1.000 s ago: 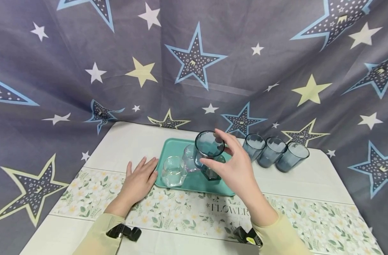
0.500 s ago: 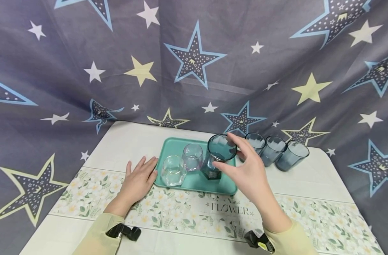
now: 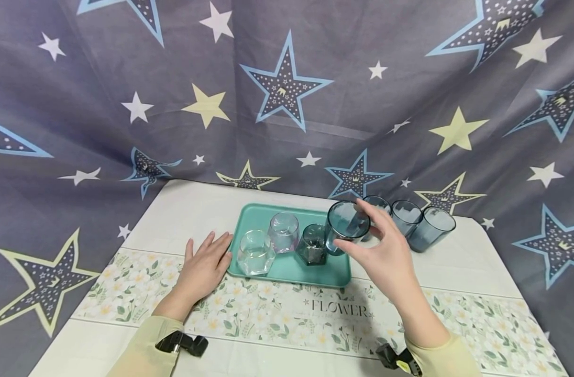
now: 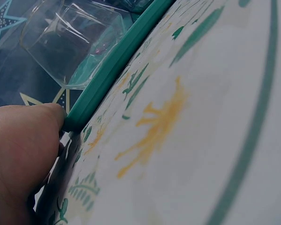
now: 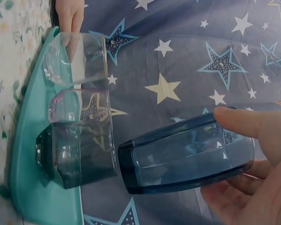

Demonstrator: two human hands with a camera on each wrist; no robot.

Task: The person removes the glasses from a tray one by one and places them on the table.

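My right hand (image 3: 383,254) grips a blue glass (image 3: 340,230) between thumb and fingers near its rim. In the right wrist view the blue glass (image 5: 187,154) hangs in the air, apart from the glasses on the tray. Below it lies a green tray (image 3: 287,273) bearing a clear glass (image 3: 256,254) at the left, a pinkish clear glass (image 3: 284,233) in the middle and a dark grey glass (image 3: 312,245) towards the right. My left hand (image 3: 203,269) rests on the table with its fingers extended, touching the tray's left edge; the left wrist view has the thumb (image 4: 41,117) against the tray's corner.
Three blue glasses stand in a row behind my right hand; the rightmost blue glass (image 3: 432,230) shows best, and the leftmost is partly covered. A floral cloth strip (image 3: 268,314) crosses the white table. A star-patterned curtain (image 3: 277,157) closes off the back and sides.
My right hand has carried the blue glass rightward, from above the tray's middle to above its right end, uncovering the dark grey glass. My left hand has stayed in place.
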